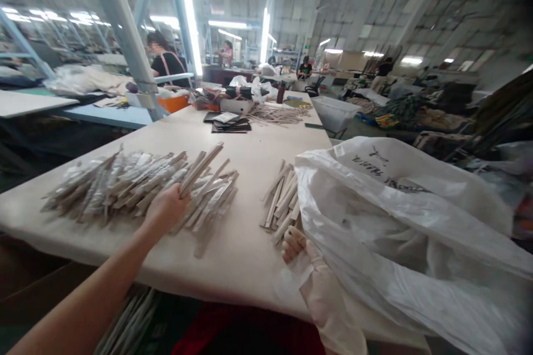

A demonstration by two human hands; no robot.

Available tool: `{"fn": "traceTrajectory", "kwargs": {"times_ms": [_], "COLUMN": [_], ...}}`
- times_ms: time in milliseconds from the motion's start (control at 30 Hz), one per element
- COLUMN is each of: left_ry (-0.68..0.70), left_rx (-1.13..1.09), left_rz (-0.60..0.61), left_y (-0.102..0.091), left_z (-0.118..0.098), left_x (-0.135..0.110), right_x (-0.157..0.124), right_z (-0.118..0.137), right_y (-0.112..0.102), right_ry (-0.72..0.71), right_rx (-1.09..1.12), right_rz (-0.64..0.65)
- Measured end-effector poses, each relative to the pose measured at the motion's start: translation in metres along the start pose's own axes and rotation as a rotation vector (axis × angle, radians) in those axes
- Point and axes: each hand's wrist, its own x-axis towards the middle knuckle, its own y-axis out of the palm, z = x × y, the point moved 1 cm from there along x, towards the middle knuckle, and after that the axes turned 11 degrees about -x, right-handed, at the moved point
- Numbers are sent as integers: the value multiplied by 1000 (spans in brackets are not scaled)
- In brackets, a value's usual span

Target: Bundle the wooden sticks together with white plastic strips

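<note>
My left hand (pixel 169 208) is closed around a few flat beige strips (pixel 202 169), which point up and away from me. Beneath and around it spreads a large pile of similar strips (pixel 129 183), many with shiny clear wrapping. My right hand (pixel 295 245), in a pale covering that leaves fingertips bare, is curled near the table's front edge. Whatever its fingers hold is hidden; thin clear film shows beside it. Just beyond it lies a smaller stack of beige strips (pixel 285 197). A big white plastic bag (pixel 400 205) with black handwriting lies against that stack's right side.
On the long pale table (pixel 245 177), dark flat pouches (pixel 228 122) and a heap of thin strips (pixel 278 115) lie farther back. A white bin (pixel 335 113) stands beyond the right edge. A metal post (pixel 122 28) rises at left. Several people sit farther off.
</note>
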Motion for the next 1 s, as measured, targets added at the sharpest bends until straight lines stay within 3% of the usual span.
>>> {"fn": "traceTrajectory", "kwargs": {"times_ms": [100,200,300,367,433,567,667,800,1000], "left_ry": [69,63,-102,-167,-166,-71,-26,-53,-173], "left_rx": [103,-81,-358,-437,-471,-458,-439,-465,-466], "left_rz": [-45,252,640,774,812,814,829,814,867], "left_y": [10,54,108,136,152,155,145,128,119], "left_z": [-4,-12,-24,-31,-36,-44,-48,-45,-34], "left_x": [-2,-37,-86,-109,-119,-115,-113,-120,-131], "right_x": [-3,-3,-4,-7,-13,-25,-27,-18,-7], "right_z": [3,5,6,7,6,-2,-5,6,20], "right_y": [4,10,13,13,10,2,-6,-18,-24], "right_ry": [-8,-20,-36,-85,-133,-55,-48,-99,-40], "right_rx": [72,97,69,32,-50,-357,-486,-374,-163], "right_rz": [4,25,3,-24,-20,40,-62,-180,-165]}}
